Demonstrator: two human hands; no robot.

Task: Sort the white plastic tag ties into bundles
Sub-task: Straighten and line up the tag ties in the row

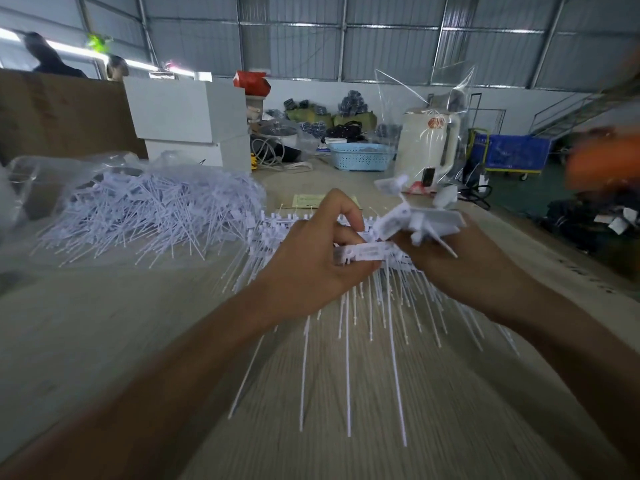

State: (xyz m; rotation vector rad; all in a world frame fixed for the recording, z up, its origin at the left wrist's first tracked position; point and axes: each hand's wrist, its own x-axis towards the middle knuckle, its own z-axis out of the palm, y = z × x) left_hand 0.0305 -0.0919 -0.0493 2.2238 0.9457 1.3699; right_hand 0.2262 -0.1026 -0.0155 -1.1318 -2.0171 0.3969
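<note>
Nearest the lens, two bare forearms reaching up from the lower edge of the frame; at their ends, left hand [311,258] with fingers [349,216] curled over and thumb under, pinching the flat heads of a row of white plastic tag ties [363,252] at frame centre; right hand [460,258] just beside it, fingers hidden beneath a second clump of heads [419,221], evidently gripping it, though how tightly cannot be told; thin tails [348,358] hanging and fanning down toward the lower centre, over the pale wood-grain table [121,323]. Judged light, nearly weightless per piece; tails springy and whippy, prone to splaying and tangling; heads stiff, blocky, smooth and likely slippery when stacked; best taken hold of at the heads, pinched flat face to face, tails left free to comb straight. Further out, a loose unsorted heap of ties [149,209] at left of centre, lying partly on clear plastic bag film [31,181]; more aligned ties on the table just behind the left hand. Beyond, white boxes [187,112] upper left, light blue basket [360,155] and cream appliance in clear wrap [429,143] upper right of centre.
</note>
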